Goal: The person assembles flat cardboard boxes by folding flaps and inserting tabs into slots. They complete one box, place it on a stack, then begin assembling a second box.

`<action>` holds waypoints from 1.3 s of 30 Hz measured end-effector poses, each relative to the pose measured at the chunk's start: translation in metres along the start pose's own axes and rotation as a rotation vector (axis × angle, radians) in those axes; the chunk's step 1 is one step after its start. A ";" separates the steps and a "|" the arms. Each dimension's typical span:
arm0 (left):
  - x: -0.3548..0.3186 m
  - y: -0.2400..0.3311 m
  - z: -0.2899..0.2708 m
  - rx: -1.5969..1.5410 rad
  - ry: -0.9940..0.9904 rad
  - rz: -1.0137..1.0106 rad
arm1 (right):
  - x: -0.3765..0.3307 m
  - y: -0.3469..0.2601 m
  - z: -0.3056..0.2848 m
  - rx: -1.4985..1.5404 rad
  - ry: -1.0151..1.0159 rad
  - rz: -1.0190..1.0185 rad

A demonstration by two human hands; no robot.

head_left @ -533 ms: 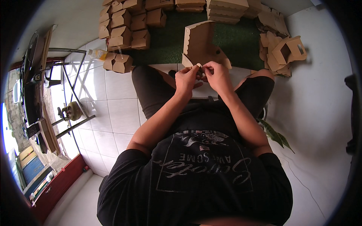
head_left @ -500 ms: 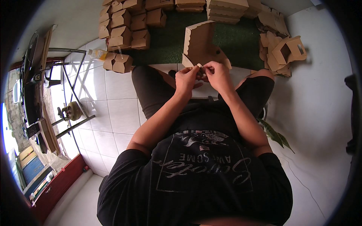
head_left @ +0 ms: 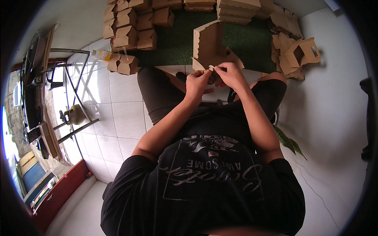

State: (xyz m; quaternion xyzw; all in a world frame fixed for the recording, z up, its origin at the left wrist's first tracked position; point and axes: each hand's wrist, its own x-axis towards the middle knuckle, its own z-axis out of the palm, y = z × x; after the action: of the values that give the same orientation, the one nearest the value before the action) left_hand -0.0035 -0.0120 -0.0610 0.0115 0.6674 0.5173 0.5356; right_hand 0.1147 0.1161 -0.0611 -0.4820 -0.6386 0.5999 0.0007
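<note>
Between my knees, both hands meet at the near edge of an open brown cardboard box with a scalloped rim, standing on the green mat with its lid raised. My left hand is closed in a pinch on a small pale piece, too small to tell whether it is loose or part of the box. My right hand pinches at the same spot from the other side, thumb and forefinger together. What lies beneath the fingers is hidden.
Folded boxes stand in stacks at the far left on the green mat. More box stacks line the back. Unfolded box pieces pile at the right. A bottle and a metal rack are on the left.
My right hand has shifted slightly right and its fingers have drawn a little away from the left. More of the pale piece shows. The box has moved slightly right.
</note>
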 end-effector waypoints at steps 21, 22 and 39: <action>0.004 0.003 -0.008 0.056 -0.062 -0.052 | -0.001 0.007 -0.010 0.021 -0.031 -0.073; 0.004 0.003 -0.009 0.058 -0.079 -0.056 | -0.001 0.007 -0.010 0.022 -0.033 -0.075; 0.007 0.001 -0.015 -0.041 -0.136 -0.137 | -0.014 -0.008 -0.010 -0.092 0.058 -0.117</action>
State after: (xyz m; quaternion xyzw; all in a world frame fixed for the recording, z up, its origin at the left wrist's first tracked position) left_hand -0.0178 -0.0175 -0.0666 -0.0100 0.6178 0.4911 0.6140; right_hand 0.1227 0.1167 -0.0443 -0.4605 -0.6922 0.5547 0.0322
